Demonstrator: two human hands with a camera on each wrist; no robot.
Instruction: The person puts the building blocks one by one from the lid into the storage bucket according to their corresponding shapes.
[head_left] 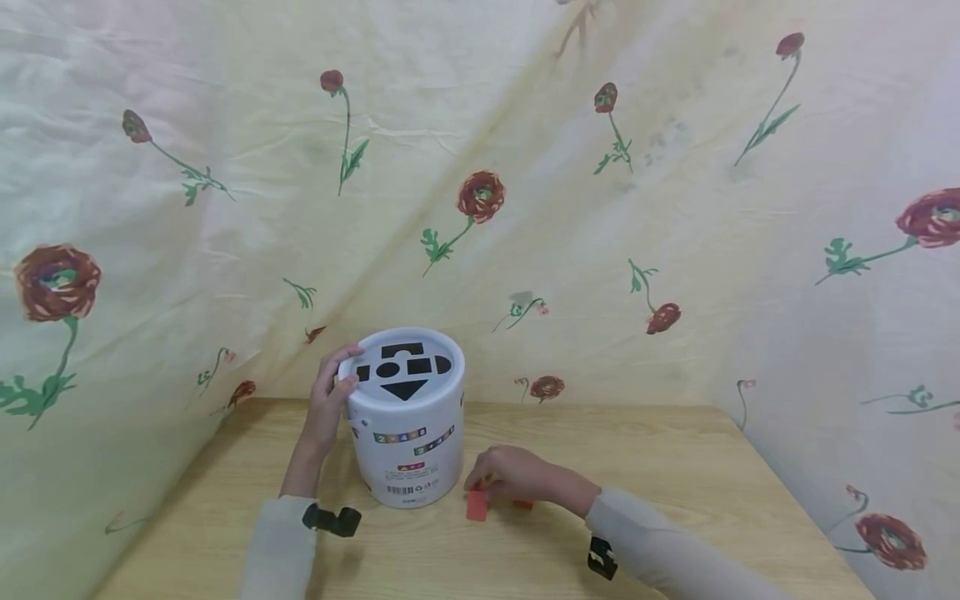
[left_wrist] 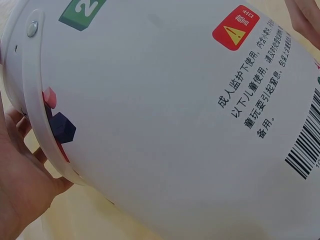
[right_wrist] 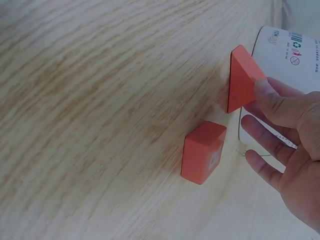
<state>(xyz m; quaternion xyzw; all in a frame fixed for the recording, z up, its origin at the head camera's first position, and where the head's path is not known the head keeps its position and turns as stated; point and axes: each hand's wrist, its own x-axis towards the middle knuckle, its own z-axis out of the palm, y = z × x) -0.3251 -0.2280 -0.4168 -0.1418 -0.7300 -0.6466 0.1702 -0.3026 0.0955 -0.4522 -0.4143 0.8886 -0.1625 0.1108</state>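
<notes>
A white shape-sorter bucket (head_left: 408, 433) stands upright on the table, with black cut-outs of several shapes in its lid (head_left: 375, 392). My left hand (head_left: 331, 396) grips its upper left side, fingers and thumb over the lid's rim. In the left wrist view that hand (left_wrist: 25, 185) lies by the rim, beside the white carrying handle (left_wrist: 35, 85). To the right of the bucket's base, my right hand (head_left: 517, 475) pinches a red triangular block (right_wrist: 243, 80) between thumb and fingers, its long edge down by the tabletop. Another red block (right_wrist: 202, 152) sits close by, mostly behind the hand in the head view.
The light wooden table (head_left: 600, 450) reaches back to a cream cloth (head_left: 555, 275) printed with red flowers, which hangs behind and on both sides. Black straps (head_left: 330, 520) with cameras sit on both wrists.
</notes>
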